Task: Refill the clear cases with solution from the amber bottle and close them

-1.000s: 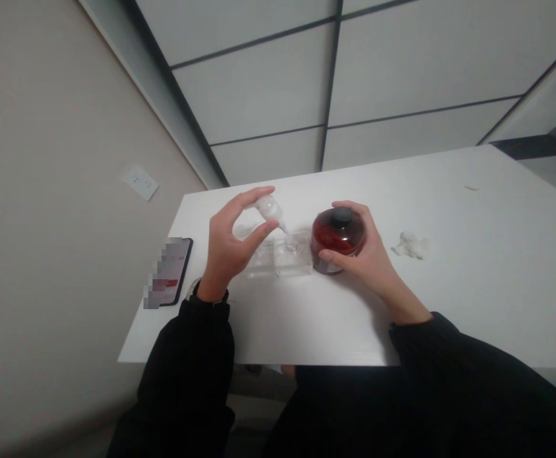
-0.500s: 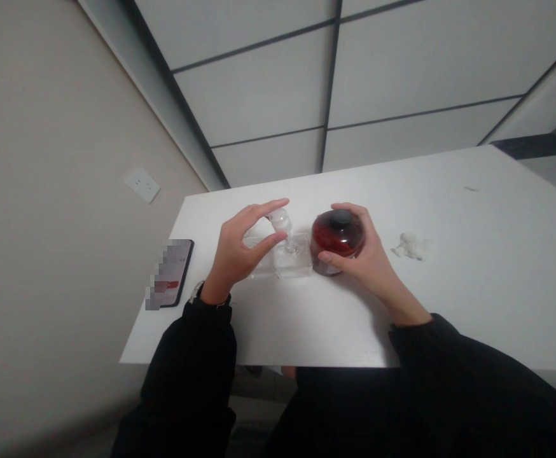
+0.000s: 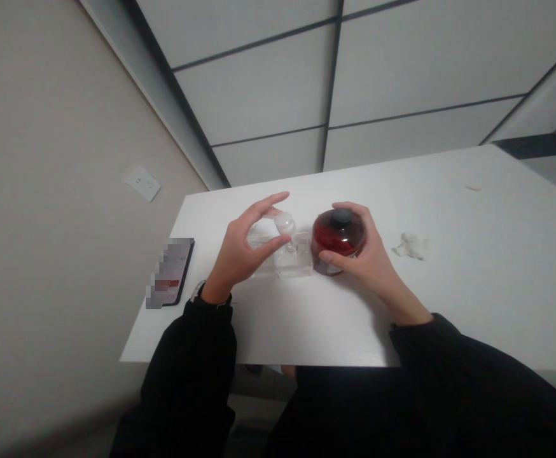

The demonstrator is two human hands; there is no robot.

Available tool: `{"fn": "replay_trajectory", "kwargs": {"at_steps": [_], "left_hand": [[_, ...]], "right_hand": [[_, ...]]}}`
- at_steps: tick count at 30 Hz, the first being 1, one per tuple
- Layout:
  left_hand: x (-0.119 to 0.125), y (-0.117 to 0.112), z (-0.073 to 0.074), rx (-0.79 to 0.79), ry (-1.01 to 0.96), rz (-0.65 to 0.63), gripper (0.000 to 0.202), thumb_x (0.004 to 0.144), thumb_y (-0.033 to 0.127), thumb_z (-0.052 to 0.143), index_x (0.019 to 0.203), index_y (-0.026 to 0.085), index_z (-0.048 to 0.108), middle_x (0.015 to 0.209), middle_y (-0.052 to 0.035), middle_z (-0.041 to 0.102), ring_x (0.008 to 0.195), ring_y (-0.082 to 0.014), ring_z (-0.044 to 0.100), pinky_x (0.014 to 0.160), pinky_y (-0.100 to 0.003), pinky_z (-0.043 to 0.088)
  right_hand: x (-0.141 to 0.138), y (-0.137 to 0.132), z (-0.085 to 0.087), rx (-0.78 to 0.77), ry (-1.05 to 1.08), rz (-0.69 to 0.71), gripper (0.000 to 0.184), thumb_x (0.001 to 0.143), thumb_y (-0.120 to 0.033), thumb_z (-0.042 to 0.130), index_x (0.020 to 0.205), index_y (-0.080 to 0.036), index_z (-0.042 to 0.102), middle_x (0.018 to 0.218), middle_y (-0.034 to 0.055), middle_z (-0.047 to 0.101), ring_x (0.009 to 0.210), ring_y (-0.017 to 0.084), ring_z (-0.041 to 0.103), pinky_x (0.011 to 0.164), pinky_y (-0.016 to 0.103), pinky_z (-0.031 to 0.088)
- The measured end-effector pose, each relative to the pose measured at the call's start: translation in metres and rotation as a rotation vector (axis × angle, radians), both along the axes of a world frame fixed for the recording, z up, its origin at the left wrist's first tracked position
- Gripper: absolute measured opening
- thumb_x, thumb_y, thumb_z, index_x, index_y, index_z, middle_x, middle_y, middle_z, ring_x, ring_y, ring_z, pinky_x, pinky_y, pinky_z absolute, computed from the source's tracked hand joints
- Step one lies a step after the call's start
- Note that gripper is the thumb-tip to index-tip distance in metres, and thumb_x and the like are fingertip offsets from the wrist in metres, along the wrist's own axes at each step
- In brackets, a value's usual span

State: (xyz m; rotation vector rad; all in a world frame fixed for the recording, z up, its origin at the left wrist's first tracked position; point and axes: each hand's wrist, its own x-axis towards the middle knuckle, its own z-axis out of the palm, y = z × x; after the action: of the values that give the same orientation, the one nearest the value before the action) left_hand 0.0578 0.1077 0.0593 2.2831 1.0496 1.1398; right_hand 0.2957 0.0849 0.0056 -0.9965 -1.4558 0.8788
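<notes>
My left hand (image 3: 242,254) pinches a small clear dropper bottle (image 3: 286,224) between thumb and forefinger, tip pointing down into a clear plastic box (image 3: 287,263) on the white table (image 3: 306,318). My right hand (image 3: 361,257) wraps around a round dark-red jar (image 3: 338,238) with a black cap, standing just right of the box. Both arms wear black sleeves.
A black phone (image 3: 170,272) lies near the table's left edge. A small crumpled white wad (image 3: 409,245) sits to the right of the jar. A wall with a socket (image 3: 140,183) runs along the left. The table's front edge is close to my body.
My left hand has brought the dropper bottle down and to the right, turning its tip downward over the clear box. The right hand and the jar have stayed put.
</notes>
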Motion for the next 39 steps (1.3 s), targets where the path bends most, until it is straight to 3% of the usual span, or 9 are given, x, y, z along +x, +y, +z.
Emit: {"fn": "replay_trajectory", "kwargs": {"at_steps": [4,9,14,20,27,33,39], "left_hand": [[0.000,0.000,-0.001,-0.020,-0.017,-0.014,0.059,0.092,0.046,0.076,0.146,0.027,0.059,0.130,-0.0080,0.074,0.119,-0.0254,0.070,0.114,-0.043,0.050],[-0.002,0.003,-0.004,-0.043,-0.059,-0.002,0.051,0.094,0.046,0.073,0.140,0.028,0.063,0.141,-0.0093,0.068,0.125,-0.0263,0.068,0.113,-0.043,0.051],[-0.007,0.014,-0.011,-0.086,-0.224,0.067,0.037,0.090,0.049,0.075,0.116,0.024,0.067,0.123,-0.0083,0.073,0.118,-0.0242,0.069,0.104,-0.039,0.056],[-0.024,0.035,-0.025,-0.162,-0.377,0.196,0.040,0.089,0.048,0.074,0.114,0.023,0.057,0.110,-0.0069,0.074,0.101,-0.0195,0.073,0.089,-0.032,0.058],[-0.041,0.052,-0.042,-0.132,-0.168,0.343,0.035,0.087,0.030,0.067,0.119,0.021,0.059,0.127,-0.0106,0.070,0.117,-0.0205,0.069,0.105,-0.038,0.055],[-0.048,0.053,-0.045,-0.159,-0.004,0.314,0.026,0.086,0.028,0.067,0.110,0.020,0.071,0.122,-0.0097,0.075,0.121,-0.0247,0.068,0.111,-0.044,0.050],[-0.051,0.052,-0.042,-0.174,0.149,0.288,0.020,0.087,0.027,0.070,0.106,0.023,0.073,0.117,-0.0056,0.078,0.115,-0.0264,0.070,0.109,-0.047,0.049]], "right_hand": [[0.001,0.001,0.000,0.024,-0.001,-0.001,0.075,0.069,-0.056,0.089,0.130,-0.032,0.052,0.144,0.0081,0.055,0.133,0.032,0.056,0.109,0.052,0.054],[0.002,0.002,-0.002,0.021,-0.036,-0.001,0.076,0.071,-0.059,0.087,0.132,-0.032,0.051,0.145,0.0082,0.054,0.133,0.033,0.056,0.109,0.052,0.054],[0.002,0.000,-0.001,0.016,-0.030,-0.007,0.074,0.070,-0.055,0.088,0.131,-0.032,0.052,0.143,0.0081,0.055,0.131,0.032,0.057,0.107,0.051,0.055],[0.001,0.002,-0.002,0.020,-0.008,-0.001,0.075,0.069,-0.054,0.088,0.131,-0.031,0.053,0.141,0.0076,0.056,0.131,0.032,0.056,0.110,0.052,0.052],[0.001,0.002,-0.001,0.016,-0.003,0.004,0.073,0.069,-0.051,0.088,0.129,-0.032,0.052,0.141,0.0074,0.057,0.129,0.032,0.058,0.108,0.053,0.053],[0.002,0.002,0.000,0.038,-0.034,-0.008,0.072,0.070,-0.049,0.088,0.130,-0.031,0.052,0.139,0.0076,0.058,0.129,0.031,0.058,0.110,0.053,0.051],[0.002,0.002,-0.001,0.021,-0.021,0.001,0.074,0.070,-0.052,0.088,0.131,-0.031,0.052,0.140,0.0080,0.057,0.131,0.032,0.057,0.112,0.052,0.049]]}}
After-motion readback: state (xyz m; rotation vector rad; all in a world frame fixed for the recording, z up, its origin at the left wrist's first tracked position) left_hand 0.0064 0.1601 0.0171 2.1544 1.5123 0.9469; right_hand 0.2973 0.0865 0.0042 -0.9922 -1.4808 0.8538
